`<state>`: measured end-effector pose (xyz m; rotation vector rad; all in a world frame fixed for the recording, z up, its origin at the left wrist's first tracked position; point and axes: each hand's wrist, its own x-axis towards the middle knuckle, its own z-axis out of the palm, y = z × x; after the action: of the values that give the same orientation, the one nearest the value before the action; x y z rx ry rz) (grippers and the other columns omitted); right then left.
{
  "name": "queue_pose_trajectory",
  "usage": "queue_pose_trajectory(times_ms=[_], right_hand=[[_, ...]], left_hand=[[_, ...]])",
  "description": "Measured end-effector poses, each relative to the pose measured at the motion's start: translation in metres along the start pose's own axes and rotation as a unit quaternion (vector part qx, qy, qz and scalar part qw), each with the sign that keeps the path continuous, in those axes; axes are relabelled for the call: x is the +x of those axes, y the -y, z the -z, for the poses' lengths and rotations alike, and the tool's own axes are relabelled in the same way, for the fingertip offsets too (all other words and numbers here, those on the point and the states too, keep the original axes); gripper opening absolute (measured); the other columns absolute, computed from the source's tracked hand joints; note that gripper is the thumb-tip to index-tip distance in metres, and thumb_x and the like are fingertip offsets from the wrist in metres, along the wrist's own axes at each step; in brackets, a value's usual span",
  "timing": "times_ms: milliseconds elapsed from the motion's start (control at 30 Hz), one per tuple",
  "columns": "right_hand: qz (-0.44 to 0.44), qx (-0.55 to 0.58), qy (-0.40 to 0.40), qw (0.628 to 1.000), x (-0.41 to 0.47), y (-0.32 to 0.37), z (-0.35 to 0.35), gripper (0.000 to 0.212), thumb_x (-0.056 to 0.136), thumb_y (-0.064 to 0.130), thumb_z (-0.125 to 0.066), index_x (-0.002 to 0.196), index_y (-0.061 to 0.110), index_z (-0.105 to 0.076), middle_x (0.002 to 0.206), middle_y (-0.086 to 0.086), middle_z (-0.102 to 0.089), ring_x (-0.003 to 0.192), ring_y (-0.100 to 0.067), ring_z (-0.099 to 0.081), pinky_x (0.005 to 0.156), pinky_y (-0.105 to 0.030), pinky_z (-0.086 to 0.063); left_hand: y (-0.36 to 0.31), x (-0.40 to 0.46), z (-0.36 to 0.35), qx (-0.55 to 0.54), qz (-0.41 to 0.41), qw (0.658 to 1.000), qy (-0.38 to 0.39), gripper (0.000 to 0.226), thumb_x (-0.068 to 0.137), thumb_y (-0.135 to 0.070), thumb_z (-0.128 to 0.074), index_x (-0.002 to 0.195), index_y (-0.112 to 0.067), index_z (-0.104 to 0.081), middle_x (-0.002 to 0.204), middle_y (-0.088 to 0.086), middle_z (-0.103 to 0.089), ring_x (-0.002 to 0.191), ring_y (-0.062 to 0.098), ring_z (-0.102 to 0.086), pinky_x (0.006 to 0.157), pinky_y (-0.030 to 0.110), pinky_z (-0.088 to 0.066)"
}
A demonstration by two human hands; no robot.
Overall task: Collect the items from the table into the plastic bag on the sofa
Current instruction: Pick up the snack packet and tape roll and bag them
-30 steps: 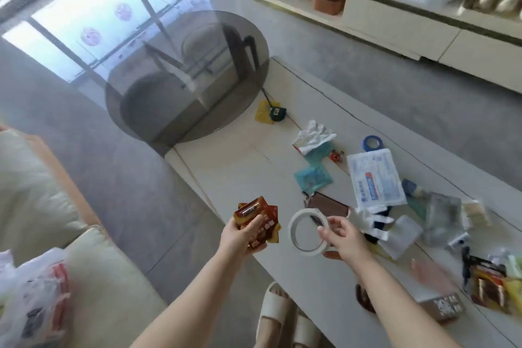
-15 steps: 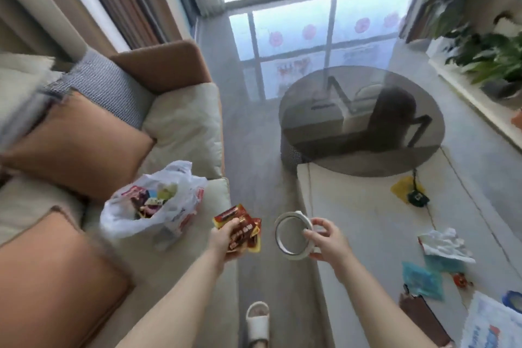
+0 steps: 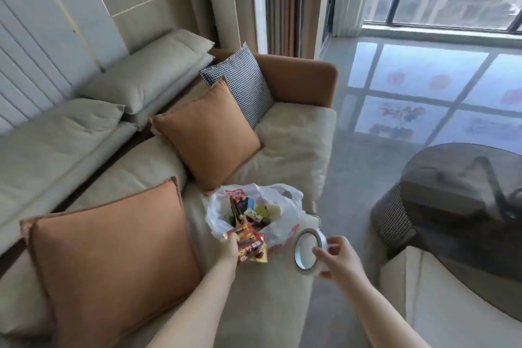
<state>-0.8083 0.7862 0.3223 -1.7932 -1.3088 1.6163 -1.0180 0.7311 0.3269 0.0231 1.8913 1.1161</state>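
Note:
A white plastic bag [image 3: 285,216] lies open on the beige sofa seat [image 3: 293,144], with several small packets showing inside it. My left hand [image 3: 231,249] grips red and yellow snack packets [image 3: 250,243] right at the near edge of the bag's mouth. My right hand [image 3: 337,258] pinches a white roll of tape [image 3: 306,250] by its rim, just right of the bag and over the sofa's front edge. Only a pale corner of the table [image 3: 440,302] shows at the lower right.
Two orange cushions [image 3: 113,263] [image 3: 207,130] and a checked cushion [image 3: 243,82] lie on the sofa left of and behind the bag. A round dark glass table [image 3: 463,206] stands at the right. Grey floor runs between sofa and tables toward the window.
The view has swung left from the table to the sofa. Both hands have carried the packets and the tape roll over to the bag, which now lies right in front of them.

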Motion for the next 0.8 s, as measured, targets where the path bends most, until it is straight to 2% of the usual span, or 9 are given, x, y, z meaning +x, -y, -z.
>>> queue_pose_trajectory(times_ms=[100,167,200,267,333,433,567,700,800], right_hand=[[-0.018,-0.042,-0.026,0.999,0.029,0.022,-0.033,0.028,0.081,0.018,-0.071,0.099,0.012,-0.051,0.087,-0.004,-0.057,0.069,-0.02,-0.057,0.069,-0.044,-0.059],[-0.026,-0.081,-0.034,0.996,0.05,0.033,-0.052,0.021,0.08,0.021,-0.07,0.092,0.016,-0.053,0.086,-0.002,-0.059,0.071,-0.022,-0.06,0.077,-0.047,-0.057],[-0.025,-0.103,-0.035,0.994,0.062,0.036,-0.062,0.019,0.08,0.023,-0.07,0.09,0.019,-0.054,0.089,-0.003,-0.061,0.076,-0.023,-0.061,0.079,-0.047,-0.056],[-0.023,-0.133,-0.032,0.99,0.083,0.044,-0.082,0.017,0.081,0.024,-0.067,0.091,0.022,-0.054,0.093,-0.003,-0.062,0.08,-0.025,-0.061,0.076,-0.041,-0.055],[-0.012,-0.15,-0.027,0.988,0.105,0.052,-0.101,0.016,0.084,0.022,-0.064,0.096,0.02,-0.054,0.095,-0.003,-0.059,0.076,-0.022,-0.056,0.064,-0.03,-0.048],[0.001,-0.177,-0.038,0.983,0.142,0.055,-0.129,0.016,0.087,0.018,-0.061,0.102,0.013,-0.057,0.102,-0.006,-0.054,0.081,-0.02,-0.052,0.063,-0.027,-0.037],[-0.018,-0.163,-0.052,0.985,0.185,0.048,-0.164,0.013,0.089,0.023,-0.059,0.097,0.013,-0.055,0.094,-0.005,-0.061,0.083,-0.021,-0.056,0.068,-0.029,-0.041],[-0.095,-0.1,-0.058,0.989,0.228,0.027,-0.197,0.019,0.086,0.031,-0.065,0.09,0.018,-0.052,0.093,-0.005,-0.061,0.089,-0.027,-0.063,0.083,-0.045,-0.054],[-0.144,-0.079,-0.057,0.985,0.257,0.006,-0.215,0.019,0.086,0.032,-0.062,0.087,0.013,-0.064,0.093,-0.01,-0.068,0.085,-0.03,-0.067,0.08,-0.048,-0.057]], left_hand=[[-0.02,0.044,0.012,0.017,0.02,0.999,-0.038,0.014,0.093,-0.002,-0.041,0.09,-0.001,-0.055,0.071,0.015,-0.053,0.059,0.025,-0.05,0.037,0.015,-0.042],[-0.03,0.076,0.015,0.031,0.02,0.998,-0.05,0.024,0.089,-0.002,-0.045,0.109,0.005,-0.056,0.092,0.025,-0.062,0.076,0.034,-0.058,0.06,0.022,-0.051],[-0.034,0.092,0.015,0.04,0.023,0.998,-0.047,0.033,0.087,-0.003,-0.047,0.118,0.004,-0.053,0.103,0.025,-0.063,0.083,0.033,-0.059,0.067,0.027,-0.049],[-0.043,0.12,0.014,0.044,0.024,0.998,-0.041,0.03,0.087,-0.004,-0.048,0.116,0.001,-0.053,0.101,0.018,-0.062,0.081,0.029,-0.057,0.06,0.027,-0.044],[-0.05,0.145,0.011,0.053,0.02,0.997,-0.049,0.026,0.087,-0.007,-0.05,0.112,-0.003,-0.054,0.098,0.015,-0.063,0.079,0.028,-0.06,0.057,0.026,-0.045],[-0.05,0.184,0.001,0.064,0.036,0.996,-0.042,0.032,0.084,-0.013,-0.053,0.115,-0.007,-0.054,0.104,0.016,-0.065,0.088,0.03,-0.066,0.077,0.037,-0.058],[-0.042,0.224,-0.013,0.105,0.038,0.992,-0.058,0.028,0.089,-0.017,-0.051,0.115,-0.009,-0.053,0.107,0.015,-0.064,0.098,0.032,-0.063,0.091,0.042,-0.054],[-0.025,0.261,-0.022,0.093,0.061,0.989,-0.098,0.019,0.094,-0.016,-0.046,0.112,-0.011,-0.049,0.108,0.015,-0.064,0.098,0.031,-0.064,0.091,0.043,-0.055],[-0.014,0.28,-0.023,0.087,0.075,0.986,-0.117,0.027,0.094,-0.012,-0.042,0.121,-0.008,-0.046,0.112,0.015,-0.062,0.095,0.029,-0.062,0.088,0.041,-0.055]])
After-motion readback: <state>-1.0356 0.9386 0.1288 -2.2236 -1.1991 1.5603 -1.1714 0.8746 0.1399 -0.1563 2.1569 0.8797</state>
